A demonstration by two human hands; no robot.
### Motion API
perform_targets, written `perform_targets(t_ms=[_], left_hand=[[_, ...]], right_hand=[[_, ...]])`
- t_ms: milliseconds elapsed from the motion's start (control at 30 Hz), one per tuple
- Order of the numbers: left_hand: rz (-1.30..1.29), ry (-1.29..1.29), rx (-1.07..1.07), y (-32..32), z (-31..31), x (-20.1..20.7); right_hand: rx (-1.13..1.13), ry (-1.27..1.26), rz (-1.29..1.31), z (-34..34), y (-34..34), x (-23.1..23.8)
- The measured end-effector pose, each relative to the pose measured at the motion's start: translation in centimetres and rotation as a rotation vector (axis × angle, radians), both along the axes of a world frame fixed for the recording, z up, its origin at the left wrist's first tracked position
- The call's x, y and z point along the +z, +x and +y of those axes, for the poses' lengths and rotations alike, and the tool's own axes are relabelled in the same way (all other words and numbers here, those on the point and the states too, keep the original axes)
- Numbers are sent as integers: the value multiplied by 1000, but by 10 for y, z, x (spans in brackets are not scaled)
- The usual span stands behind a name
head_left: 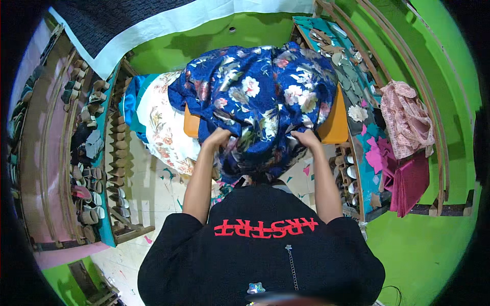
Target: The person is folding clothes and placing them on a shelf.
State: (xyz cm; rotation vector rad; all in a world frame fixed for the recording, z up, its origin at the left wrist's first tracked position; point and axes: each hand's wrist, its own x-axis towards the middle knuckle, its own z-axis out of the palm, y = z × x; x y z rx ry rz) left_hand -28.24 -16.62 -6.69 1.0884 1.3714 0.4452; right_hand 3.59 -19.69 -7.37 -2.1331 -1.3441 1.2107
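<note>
Black T-shirt cloth, with red lettering across it, lies nearest the camera, and the person's forearms reach forward from its sleeves. At the end of one, the left hand is closed on a fold of blue floral fabric; the right hand, set well apart from it, is clamped on the same near edge. Between and beyond them the fabric is heaped over the orange tabletop, bare only at its two sides, while the near part hangs down toward the person.

By my reading, the handling is partway along: the fabric is up on the table and gripped at two places, but it lies rumpled and bulging, neither smoothed flat nor folded. Straightening appears undone, and no cut shows in it.

Just left of the table hangs white floral fabric, beside blue satin cloth. Farther out, footwear fills the left-hand rack; on the right lie grey-green cut pieces, magenta fabric and a pink patterned bundle.
</note>
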Motion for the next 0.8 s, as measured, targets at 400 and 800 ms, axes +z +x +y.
perform_targets(t_ms=[400,800], left_hand=[[-1186,520,177,-74,138,125],[-231,-96,-245,-47,5,5]], right_hand=[[-117,587,1043,96,6,141],[183,48,295,34,-33,-7]])
